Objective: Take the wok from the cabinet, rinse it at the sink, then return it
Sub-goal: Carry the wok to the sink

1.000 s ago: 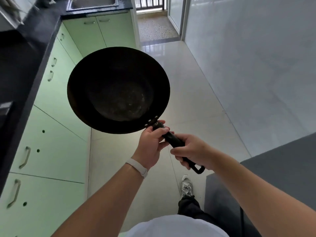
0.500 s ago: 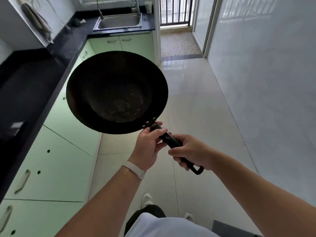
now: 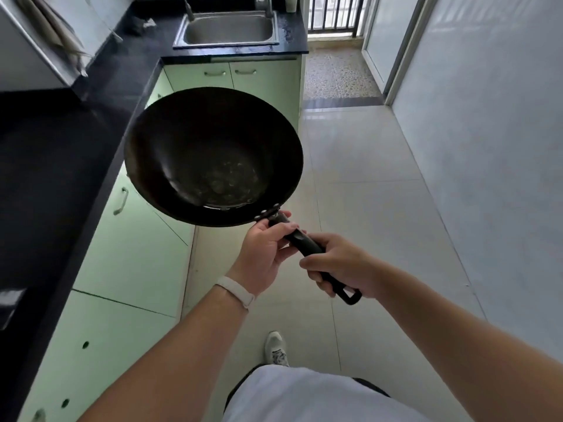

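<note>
wok: black, round, held in mid-air over the floor, just beside the green cabinets; bowl faces up, tipped a little toward the camera; pale marks on the inner bottom.
handle: black, runs from the wok's near-right rim down to the right; riveted bracket at the rim, loop at the far end sticking out past the right hand.
left hand: grip closed around the handle's upper end, right next to the rivets; thumb on top; white band on the wrist.
right hand: grip closed around the handle's lower part, fingers curled under; just behind the left hand, a short bare stretch of handle between them.
sink: steel, set in the dark tabletop at the far end, well apart from the wok; basin looks empty; faucet base at its back edge.
tabletop: dark, L-shaped, along the left and across the far end.
cabinets: pale green doors under the tabletop, all shut as far as visible.
floor: pale glossy tiles; one white shoe below the arms.
person: white shirt at the bottom edge.
</note>
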The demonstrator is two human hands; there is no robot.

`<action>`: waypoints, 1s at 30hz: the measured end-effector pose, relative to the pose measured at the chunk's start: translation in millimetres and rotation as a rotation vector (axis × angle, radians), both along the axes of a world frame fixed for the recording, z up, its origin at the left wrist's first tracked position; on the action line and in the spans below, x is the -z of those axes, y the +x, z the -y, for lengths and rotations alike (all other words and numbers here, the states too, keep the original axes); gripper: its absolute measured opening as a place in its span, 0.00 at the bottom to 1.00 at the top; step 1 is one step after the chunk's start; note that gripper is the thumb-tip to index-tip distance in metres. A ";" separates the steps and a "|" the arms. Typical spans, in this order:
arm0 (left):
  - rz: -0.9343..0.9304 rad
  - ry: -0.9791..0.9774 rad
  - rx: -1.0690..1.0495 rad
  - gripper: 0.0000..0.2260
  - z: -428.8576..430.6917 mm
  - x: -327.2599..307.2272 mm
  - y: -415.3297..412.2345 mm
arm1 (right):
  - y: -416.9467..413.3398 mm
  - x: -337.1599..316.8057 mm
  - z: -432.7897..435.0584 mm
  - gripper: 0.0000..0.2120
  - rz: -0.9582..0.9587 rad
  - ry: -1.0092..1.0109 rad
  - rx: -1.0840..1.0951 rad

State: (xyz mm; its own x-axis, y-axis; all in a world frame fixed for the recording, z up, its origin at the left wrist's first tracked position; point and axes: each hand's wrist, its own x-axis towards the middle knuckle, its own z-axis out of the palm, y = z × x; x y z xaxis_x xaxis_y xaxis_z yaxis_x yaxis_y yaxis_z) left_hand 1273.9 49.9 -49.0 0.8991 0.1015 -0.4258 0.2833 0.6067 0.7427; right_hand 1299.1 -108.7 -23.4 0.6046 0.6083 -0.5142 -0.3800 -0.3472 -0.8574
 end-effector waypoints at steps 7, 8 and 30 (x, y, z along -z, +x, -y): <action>0.015 -0.036 0.020 0.08 -56.3 -8.6 82.6 | 82.6 -10.6 -55.3 0.16 0.016 -0.002 -0.010; 0.017 -0.036 0.023 0.08 -61.6 -8.9 94.5 | 94.1 -10.9 -60.0 0.16 0.017 0.000 -0.008; 0.007 0.015 -0.111 0.10 -75.8 -27.8 462.8 | 476.2 -9.3 -81.7 0.15 0.062 0.070 -0.079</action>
State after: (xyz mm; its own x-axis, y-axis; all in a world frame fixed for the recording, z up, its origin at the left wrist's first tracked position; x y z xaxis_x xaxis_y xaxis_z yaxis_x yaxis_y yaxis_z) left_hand 1736.6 125.7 -21.2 0.8850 0.2067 -0.4172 0.2100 0.6224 0.7540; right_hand 1775.3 -27.0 -14.1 0.5830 0.6883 -0.4317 -0.2993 -0.3121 -0.9017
